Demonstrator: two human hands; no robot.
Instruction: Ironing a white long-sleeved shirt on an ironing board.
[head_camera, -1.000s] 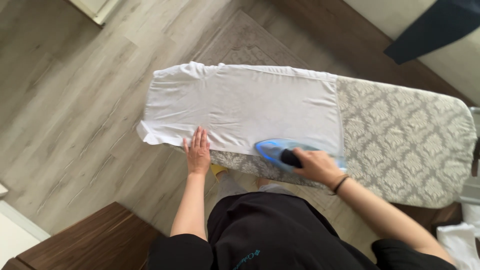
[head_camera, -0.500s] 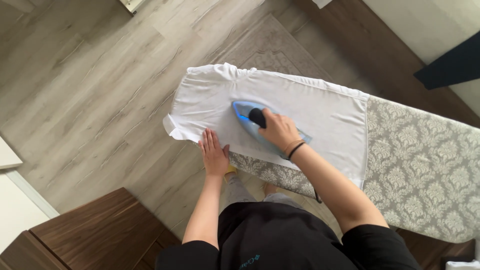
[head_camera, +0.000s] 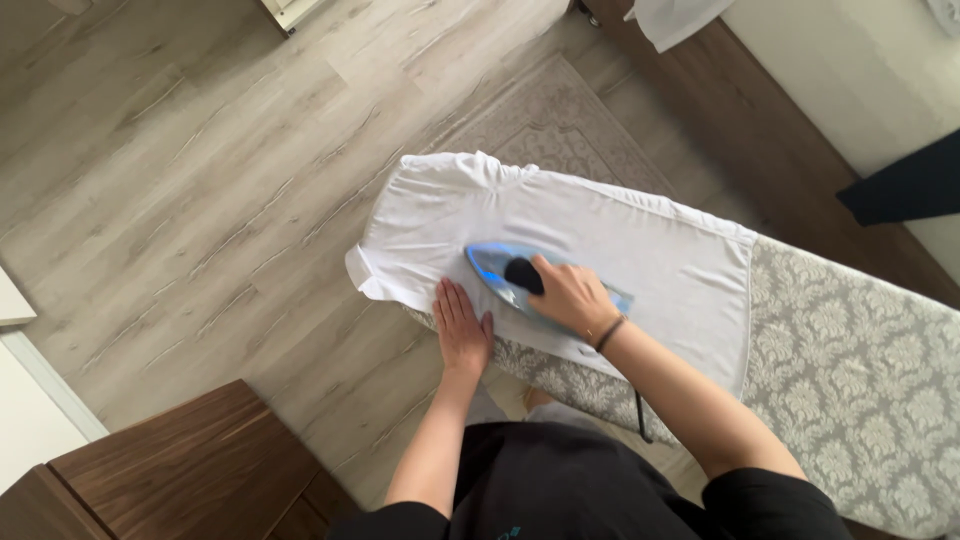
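Note:
A white garment (head_camera: 610, 240) lies spread flat over the narrow end of an ironing board (head_camera: 860, 370) with a grey damask cover. My right hand (head_camera: 572, 297) grips the black handle of a blue iron (head_camera: 497, 268), which rests sole-down on the cloth near its front edge, tip pointing left. My left hand (head_camera: 460, 328) lies flat, fingers together, on the garment's near hem just left of the iron. A dark band circles my right wrist.
A pale patterned rug (head_camera: 545, 115) lies under the board on the grey wood floor. A dark wooden cabinet top (head_camera: 170, 470) sits at the lower left. A dark wood strip and a white surface with a dark cloth (head_camera: 905, 185) are at the upper right. The iron's cord (head_camera: 640, 415) hangs below the board.
The iron went from the cloth's right front edge leftward to its middle, then slid back slightly toward me. My left hand stayed flat on the near hem. The view shifted.

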